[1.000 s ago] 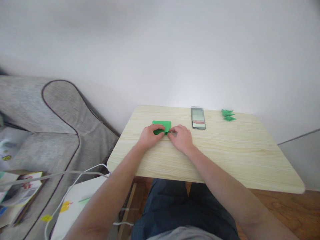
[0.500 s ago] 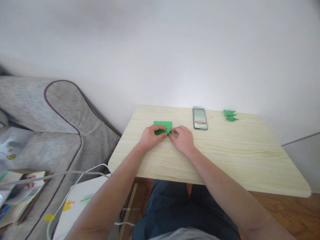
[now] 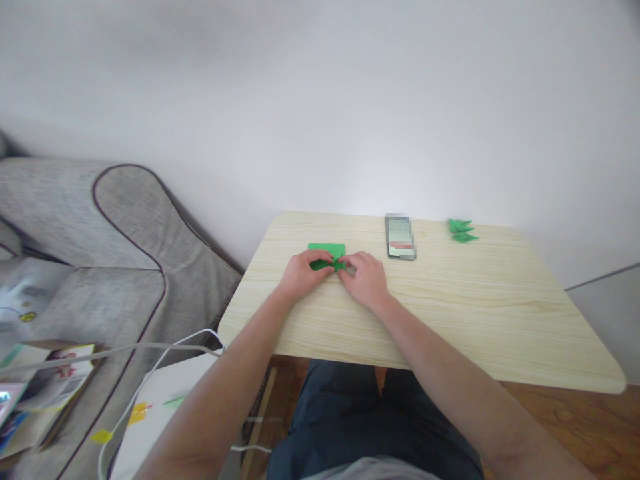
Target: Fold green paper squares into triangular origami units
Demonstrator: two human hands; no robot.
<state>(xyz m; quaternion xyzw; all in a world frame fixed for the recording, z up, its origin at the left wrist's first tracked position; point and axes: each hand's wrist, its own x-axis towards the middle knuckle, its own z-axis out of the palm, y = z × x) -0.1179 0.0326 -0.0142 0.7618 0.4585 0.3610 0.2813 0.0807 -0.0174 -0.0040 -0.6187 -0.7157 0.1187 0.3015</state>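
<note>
A small folded piece of green paper (image 3: 339, 264) is pinched between my fingertips, low over the table. My left hand (image 3: 305, 273) closes on its left side with thumb and forefinger. From the right, my right hand (image 3: 367, 277) grips the opposite side, its fingers curled. Flat on the table beneath lies a stack or sheet of square green paper (image 3: 326, 247), partly covered by my left hand. The folded piece's exact shape is too small to make out.
A phone (image 3: 401, 237) with a lit, blurred screen lies on the pale wooden table (image 3: 450, 313). Several pointed folded green paper figures (image 3: 461, 230) sit at the back right. The wall stands behind. Left are a grey sofa (image 3: 125, 240), a white surface (image 3: 165, 387) and cables.
The folded green piece has turned or spread between my fingers, and more of it shows now. Both hands stay almost in place; the view has shifted slightly.
</note>
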